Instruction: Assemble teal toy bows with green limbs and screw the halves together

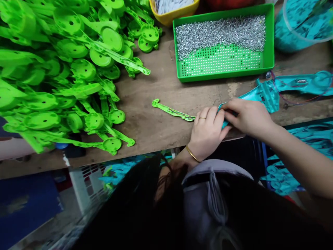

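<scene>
My left hand (206,130) rests on the wooden table (156,114) near its front edge, fingers curled over the end of a thin green plastic strip (170,110) that lies flat and runs to the left. My right hand (248,116) sits just beside it, fingers pinched on the tip of a teal plastic part (265,93) that stretches away to the right. The two hands touch where the green and teal pieces meet; the joint itself is hidden under my fingers.
A big heap of green plastic wheel parts (65,69) fills the table's left. A green tray (270,41) of small metal pieces stands at the back, a yellow bowl (169,17) behind it, and a clear tub of teal parts (299,27) at the far right.
</scene>
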The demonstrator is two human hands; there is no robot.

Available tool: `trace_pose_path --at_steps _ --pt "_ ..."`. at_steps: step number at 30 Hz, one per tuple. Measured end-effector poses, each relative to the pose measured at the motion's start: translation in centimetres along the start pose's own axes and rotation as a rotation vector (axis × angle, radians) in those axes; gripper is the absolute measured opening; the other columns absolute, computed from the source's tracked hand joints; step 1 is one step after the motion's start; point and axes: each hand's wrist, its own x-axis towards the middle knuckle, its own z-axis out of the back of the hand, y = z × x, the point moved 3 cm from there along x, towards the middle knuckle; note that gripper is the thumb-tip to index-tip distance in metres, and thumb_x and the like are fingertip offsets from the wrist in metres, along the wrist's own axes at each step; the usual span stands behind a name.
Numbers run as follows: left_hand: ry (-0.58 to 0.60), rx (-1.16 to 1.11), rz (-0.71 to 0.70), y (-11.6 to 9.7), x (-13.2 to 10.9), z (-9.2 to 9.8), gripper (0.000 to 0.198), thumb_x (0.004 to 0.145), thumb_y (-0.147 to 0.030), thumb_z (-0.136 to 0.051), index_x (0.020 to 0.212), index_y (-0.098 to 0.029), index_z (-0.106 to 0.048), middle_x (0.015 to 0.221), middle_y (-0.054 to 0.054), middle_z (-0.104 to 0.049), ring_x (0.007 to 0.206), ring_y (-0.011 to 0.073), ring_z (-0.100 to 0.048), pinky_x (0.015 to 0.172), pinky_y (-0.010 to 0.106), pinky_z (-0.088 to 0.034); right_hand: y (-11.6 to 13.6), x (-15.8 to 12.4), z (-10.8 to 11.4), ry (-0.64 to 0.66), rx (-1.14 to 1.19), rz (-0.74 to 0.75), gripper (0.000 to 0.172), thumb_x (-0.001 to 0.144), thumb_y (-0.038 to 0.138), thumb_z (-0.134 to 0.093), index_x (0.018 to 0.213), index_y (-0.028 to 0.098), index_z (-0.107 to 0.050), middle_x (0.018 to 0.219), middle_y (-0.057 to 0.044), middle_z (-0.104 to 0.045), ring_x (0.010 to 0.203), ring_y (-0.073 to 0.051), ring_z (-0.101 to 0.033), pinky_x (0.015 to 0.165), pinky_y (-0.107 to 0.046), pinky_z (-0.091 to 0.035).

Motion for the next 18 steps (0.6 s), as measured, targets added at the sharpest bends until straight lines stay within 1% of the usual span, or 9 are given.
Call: trace_pose_path --at_steps 3,5,7,9,12,15,18 --pt "0.013 0.021 0.0 0.4 0.1 -0.6 0.044 0.091 -0.044 -0.052 0.117 -0.01 -0.057 0.121 0.017 -0.058 0.114 0.0294 -0.051 0.099 0.044 -0.041 -1.0 -0.1 0.6 0.047 0.159 0.021 0.027 0.085 0.033 -0.05 0.103 0.023 -0.069 0.092 -0.004 -0.072 0.08 -0.019 -0.064 0.068 -0.029 -0.042" --pt "-0.002 0.028 -0.004 0.7 0.0 -0.6 0.044 0.09 -0.045 -0.053 0.115 -0.01 -0.059 0.12 0.017 -0.058 0.113 0.0295 -0.051 0.098 0.043 -0.041 -1.3 -0.2 1.0 0.044 0.148 0.056 0.026 0.087 0.033 -0.049 0.098 0.022 -0.07 0.092 -0.004 -0.071 0.082 -0.019 -0.063 0.072 -0.029 -0.043" --pt "-0.016 0.024 -0.003 0.8 0.0 -0.4 0.043 0.089 -0.045 -0.054 0.113 -0.01 -0.061 0.119 0.016 -0.059 0.112 0.029 -0.051 0.097 0.042 -0.041 -1.4 -0.2 1.2 0.01 0.062 0.082 0.027 0.089 0.034 -0.047 0.095 0.02 -0.07 0.094 -0.007 -0.068 0.085 -0.02 -0.062 0.07 -0.029 -0.042" --pt "-0.018 0.02 0.0 0.7 0.0 -0.3 0.041 0.09 -0.045 -0.054 0.113 -0.011 -0.061 0.118 0.016 -0.059 0.111 0.0284 -0.051 0.096 0.042 -0.042 -1.4 0.0 1.3 -0.019 -0.008 0.083 0.03 0.09 0.036 -0.045 0.094 0.019 -0.069 0.095 -0.008 -0.066 0.085 -0.02 -0.061 0.066 -0.028 -0.039" --pt "-0.023 0.029 -0.009 0.6 0.1 -0.3 0.042 0.09 -0.045 -0.053 0.114 -0.011 -0.061 0.118 0.016 -0.059 0.11 0.0282 -0.051 0.095 0.042 -0.042 -1.4 0.4 1.4 -0.024 -0.036 0.066 0.028 0.09 0.037 -0.046 0.091 0.019 -0.068 0.094 -0.007 -0.065 0.082 -0.019 -0.06 0.061 -0.027 -0.035" --pt "-0.025 0.041 -0.015 0.7 0.1 -0.4 0.043 0.089 -0.045 -0.055 0.115 -0.011 -0.061 0.118 0.016 -0.059 0.109 0.0284 -0.051 0.094 0.042 -0.042 -1.2 0.9 1.3 0.005 -0.06 -0.006 0.026 0.089 0.036 -0.048 0.089 0.019 -0.067 0.093 -0.006 -0.067 0.076 -0.018 -0.058 0.058 -0.027 -0.03" --pt "0.001 0.041 -0.013 0.7 0.1 -0.5 0.043 0.089 -0.044 -0.055 0.117 -0.011 -0.06 0.118 0.016 -0.058 0.11 0.0286 -0.051 0.094 0.042 -0.042 -0.8 1.3 1.2 0.034 -0.11 -0.076 0.027 0.089 0.037 -0.047 0.089 0.019 -0.067 0.096 -0.008 -0.068 0.073 -0.017 -0.057 0.055 -0.028 -0.025"
